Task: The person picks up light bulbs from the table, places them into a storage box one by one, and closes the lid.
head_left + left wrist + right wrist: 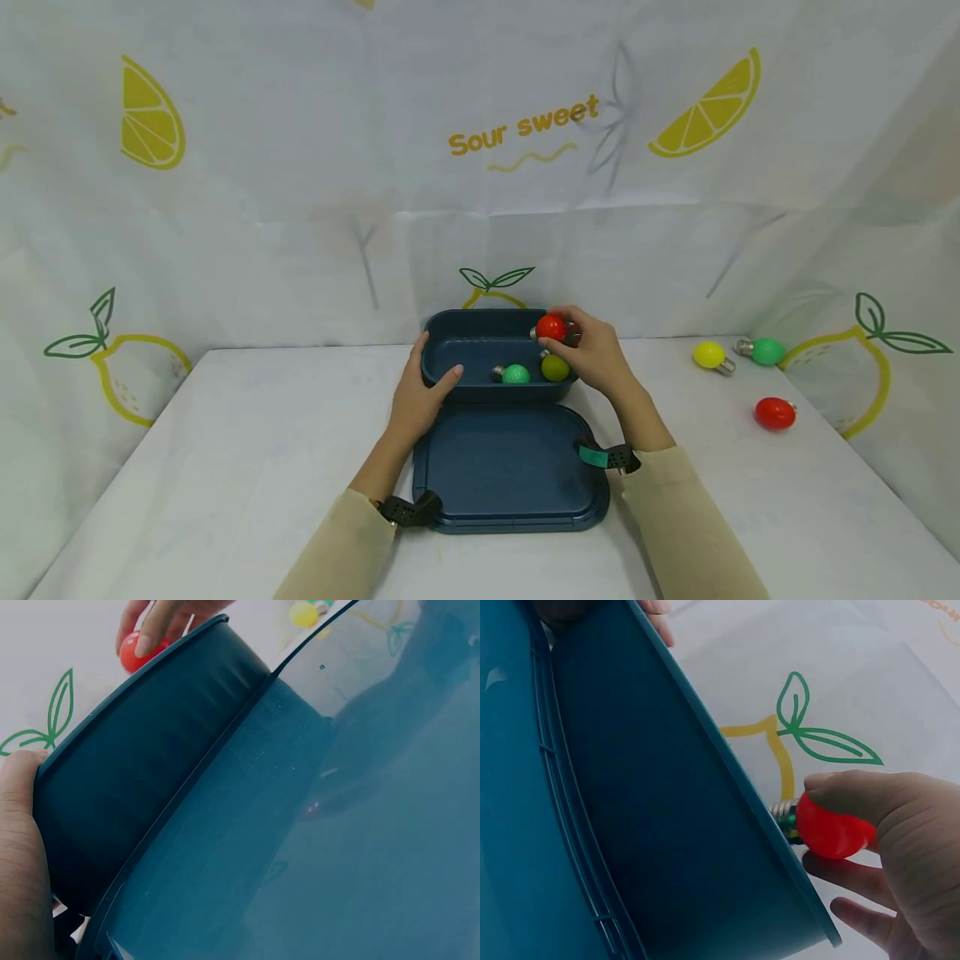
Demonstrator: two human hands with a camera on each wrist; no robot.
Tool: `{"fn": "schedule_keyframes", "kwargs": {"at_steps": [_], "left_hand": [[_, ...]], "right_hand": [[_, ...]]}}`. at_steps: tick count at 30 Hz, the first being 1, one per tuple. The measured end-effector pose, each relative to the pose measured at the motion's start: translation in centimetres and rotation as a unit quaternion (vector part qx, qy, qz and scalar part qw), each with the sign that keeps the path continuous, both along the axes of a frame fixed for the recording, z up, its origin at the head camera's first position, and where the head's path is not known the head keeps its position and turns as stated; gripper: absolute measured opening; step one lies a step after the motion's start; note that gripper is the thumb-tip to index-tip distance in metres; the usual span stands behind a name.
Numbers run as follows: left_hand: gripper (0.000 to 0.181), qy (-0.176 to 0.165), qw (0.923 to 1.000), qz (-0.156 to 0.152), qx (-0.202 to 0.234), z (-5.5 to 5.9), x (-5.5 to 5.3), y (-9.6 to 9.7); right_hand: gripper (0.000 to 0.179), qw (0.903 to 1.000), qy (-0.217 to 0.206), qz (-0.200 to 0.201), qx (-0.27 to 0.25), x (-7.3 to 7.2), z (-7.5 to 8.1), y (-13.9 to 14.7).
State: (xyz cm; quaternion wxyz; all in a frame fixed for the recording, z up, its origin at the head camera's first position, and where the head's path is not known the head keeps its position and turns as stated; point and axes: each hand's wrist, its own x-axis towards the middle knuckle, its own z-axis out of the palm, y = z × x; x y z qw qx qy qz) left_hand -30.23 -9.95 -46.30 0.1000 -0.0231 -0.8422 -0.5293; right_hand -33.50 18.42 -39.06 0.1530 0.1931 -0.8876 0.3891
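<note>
A red bulb [551,327] was pinched between thumb and fingers of the right hand [594,348], above the box's [487,394] right end; whether a second was held could not be told. The left hand [414,396] was spread against the box's left end. If the pinch were loosened early, the smooth glass-like bulb could be dropped onto the yellowish bulb [555,368] below and be cracked. "Sour sweet" was printed on the backdrop [300,125]; no brand could be made out.
</note>
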Motion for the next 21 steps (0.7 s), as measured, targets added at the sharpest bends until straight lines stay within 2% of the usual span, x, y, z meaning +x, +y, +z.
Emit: {"fn": "schedule_keyframes", "kwargs": {"at_steps": [12,17,21], "left_hand": [[0.089,-0.001,1.0,0.002,-0.01,-0.2,-0.2,-0.1],[0.089,0.002,1.0,-0.001,-0.005,-0.3,-0.2,-0.1],[0.089,0.003,1.0,-0.004,0.0,-0.2,-0.1,-0.1]], "right_hand": [[0.048,0.9995,-0.006,0.007,0.03,-0.1,-0.9,-0.4],[0.048,0.998,-0.001,-0.018,0.06,-0.3,-1.2,-0.7],[0.049,0.9973,-0.009,-0.034,0.064,-0.4,-1.5,-0.8]]}}
